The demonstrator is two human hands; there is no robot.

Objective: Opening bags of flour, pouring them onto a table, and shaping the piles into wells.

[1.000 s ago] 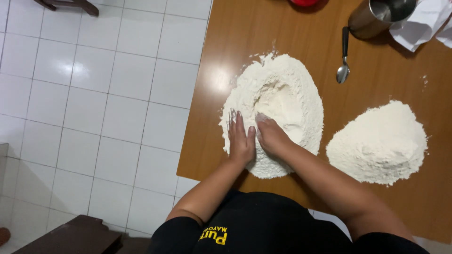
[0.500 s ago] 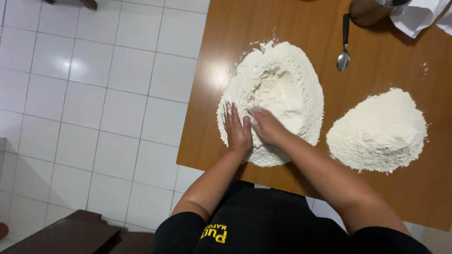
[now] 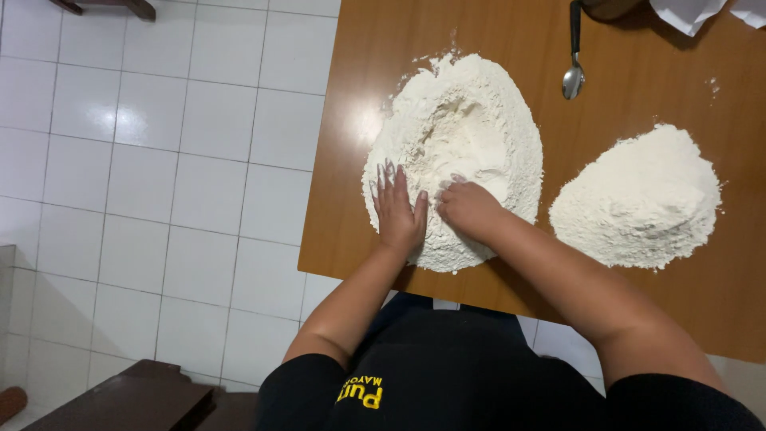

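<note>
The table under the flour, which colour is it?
The table is orange-brown wood with a smooth finish, seen in the head view.

A second flour heap (image 3: 636,199) and a metal spoon (image 3: 573,56) lie on the wooden table (image 3: 638,80).

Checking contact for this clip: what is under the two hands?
Both the left hand and right hand rest on the near side of the hollowed flour heap. The flour beneath the palms is covered.

no packages, labels, signs or screens in view
</note>
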